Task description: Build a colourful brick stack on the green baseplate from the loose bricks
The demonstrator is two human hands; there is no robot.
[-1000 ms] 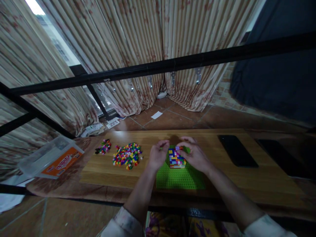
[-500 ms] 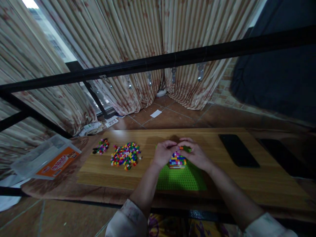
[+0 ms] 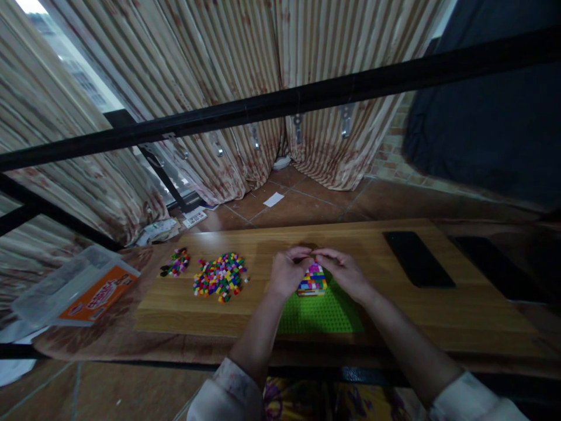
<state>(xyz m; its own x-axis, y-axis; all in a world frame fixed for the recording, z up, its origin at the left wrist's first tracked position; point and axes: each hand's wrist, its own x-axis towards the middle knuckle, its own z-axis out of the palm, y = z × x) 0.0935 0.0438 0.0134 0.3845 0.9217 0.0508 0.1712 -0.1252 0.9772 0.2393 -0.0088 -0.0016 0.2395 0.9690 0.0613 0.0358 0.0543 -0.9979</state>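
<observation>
A small block of stacked, many-coloured bricks (image 3: pixel 312 280) stands on a green studded baseplate (image 3: pixel 322 313) on the wooden table. My left hand (image 3: pixel 287 272) is curled at the block's left side, fingers bent over its top. My right hand (image 3: pixel 346 270) is curled at its right side. The fingertips of both hands meet in a pinch above the far top edge of the block. Whether a loose brick is between them is too small to tell.
A pile of loose coloured bricks (image 3: pixel 219 276) lies left of the baseplate, a smaller heap (image 3: pixel 176 262) further left. A clear plastic box with an orange label (image 3: pixel 74 286) sits at the table's left end. A black phone (image 3: pixel 416 258) lies to the right. A black bar (image 3: pixel 280 105) crosses overhead.
Both hands have closed in over the top of the brick block, fingertips coming together. The view has drifted slightly up and left.
</observation>
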